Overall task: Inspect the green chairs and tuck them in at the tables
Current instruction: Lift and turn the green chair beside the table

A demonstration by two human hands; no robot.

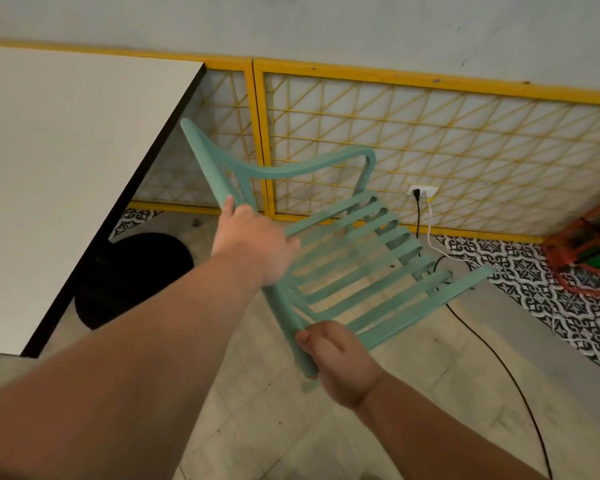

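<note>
Head view: the green chair (291, 172) is tilted just right of the white desk (66, 168), left grip (253, 244) curled round its frame, right grip (340, 365) clasping a lower tube of it.

No legible text, label or number on green chair (291, 169), table (66, 150) or wall (326, 26).

Both arms reach forward: left hand (253, 244) grips the chair (309, 167) frame up high, right hand (340, 365) clamps its lower end.
</note>
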